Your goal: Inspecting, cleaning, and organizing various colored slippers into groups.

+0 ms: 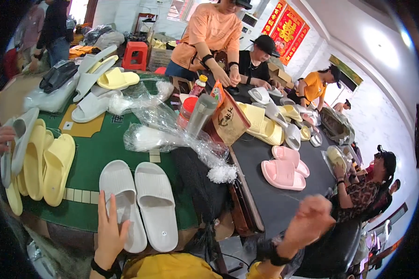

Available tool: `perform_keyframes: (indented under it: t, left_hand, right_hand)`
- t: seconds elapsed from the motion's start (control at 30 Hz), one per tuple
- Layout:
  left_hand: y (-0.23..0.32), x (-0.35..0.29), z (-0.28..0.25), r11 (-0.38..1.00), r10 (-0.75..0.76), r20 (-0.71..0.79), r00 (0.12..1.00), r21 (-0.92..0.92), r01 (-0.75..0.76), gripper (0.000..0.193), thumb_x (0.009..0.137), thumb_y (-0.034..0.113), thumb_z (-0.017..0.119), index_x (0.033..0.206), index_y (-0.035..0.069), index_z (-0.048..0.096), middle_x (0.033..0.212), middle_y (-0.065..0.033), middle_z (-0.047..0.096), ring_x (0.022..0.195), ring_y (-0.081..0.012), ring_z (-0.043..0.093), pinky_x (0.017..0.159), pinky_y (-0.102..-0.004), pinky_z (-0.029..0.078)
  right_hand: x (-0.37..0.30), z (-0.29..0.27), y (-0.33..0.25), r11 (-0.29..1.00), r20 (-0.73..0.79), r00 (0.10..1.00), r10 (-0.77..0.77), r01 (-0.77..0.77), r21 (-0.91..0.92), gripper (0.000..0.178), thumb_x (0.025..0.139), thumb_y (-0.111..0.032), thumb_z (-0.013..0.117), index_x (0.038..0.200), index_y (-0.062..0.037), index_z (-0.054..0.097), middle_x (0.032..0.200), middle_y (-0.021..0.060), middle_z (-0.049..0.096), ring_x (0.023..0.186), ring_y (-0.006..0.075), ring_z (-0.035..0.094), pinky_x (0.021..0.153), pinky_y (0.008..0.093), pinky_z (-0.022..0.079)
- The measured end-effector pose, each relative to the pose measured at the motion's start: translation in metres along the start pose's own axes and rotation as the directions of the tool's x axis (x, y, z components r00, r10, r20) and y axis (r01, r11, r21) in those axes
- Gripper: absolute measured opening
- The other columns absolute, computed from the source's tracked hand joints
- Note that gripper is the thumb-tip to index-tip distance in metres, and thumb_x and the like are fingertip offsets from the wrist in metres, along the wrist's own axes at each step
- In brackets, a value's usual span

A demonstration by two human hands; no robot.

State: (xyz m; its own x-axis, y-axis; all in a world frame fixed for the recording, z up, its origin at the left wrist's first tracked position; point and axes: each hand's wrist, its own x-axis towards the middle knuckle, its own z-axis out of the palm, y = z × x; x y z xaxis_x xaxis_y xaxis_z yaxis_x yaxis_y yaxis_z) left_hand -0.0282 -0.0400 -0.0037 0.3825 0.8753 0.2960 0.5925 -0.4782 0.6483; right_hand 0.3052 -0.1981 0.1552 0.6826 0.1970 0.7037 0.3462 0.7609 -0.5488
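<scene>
Left hand (111, 228) flat, fingers spread, resting on heel end of left white rubber slide sandal (120, 200). It grips nothing. Twin white sandal (156, 204) lies just beside, on right. Both on green surface (104, 149), long way pointing away from person, toes far. Right hand (312, 218) curled in loose fist, blurry, up in air, well apart from pair. Left hand nearer.

A pair of pink foam slides (284, 168) lay on the dark grey worktop (270, 200). Pale yellow foam slides (44, 162) stood stacked at the green worktop (97, 153)'s left edge, near crumpled clear plastic bags (158, 125), a grey metal flask (201, 114) and a red plastic stool (136, 55).
</scene>
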Motion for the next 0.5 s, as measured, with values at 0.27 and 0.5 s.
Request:
perform_keyframes:
  t: [0.27,0.5]
  left_hand:
    - [0.004,-0.001,-0.004,0.999,0.036,-0.002,0.999,0.015,-0.036,0.076,0.082,0.008,0.062,0.148,0.000,0.024,0.152,-0.0293,0.015,0.138,-0.0489,0.022,0.111,-0.0491,0.027]
    - [0.003,-0.002,-0.003,1.000,-0.002,0.022,1.000,0.021,0.001,0.075,0.083,0.007,0.060,0.148,0.000,0.024,0.153,-0.0280,0.015,0.139,-0.0476,0.022,0.111,-0.0477,0.028]
  right_hand:
    - [-0.015,-0.025,-0.035,0.915,0.244,0.970,0.000,-0.099,0.391,0.005,0.094,-0.005,0.050,0.098,-0.0070,0.052,0.088,0.0046,0.047,0.070,0.0153,0.049,0.058,0.0253,0.044]
    - [-0.009,-0.011,-0.034,0.999,0.368,0.929,0.035,-0.046,0.019,0.008,0.094,-0.012,0.053,0.091,-0.0042,0.050,0.079,0.0052,0.052,0.068,0.0157,0.053,0.060,0.0268,0.046]
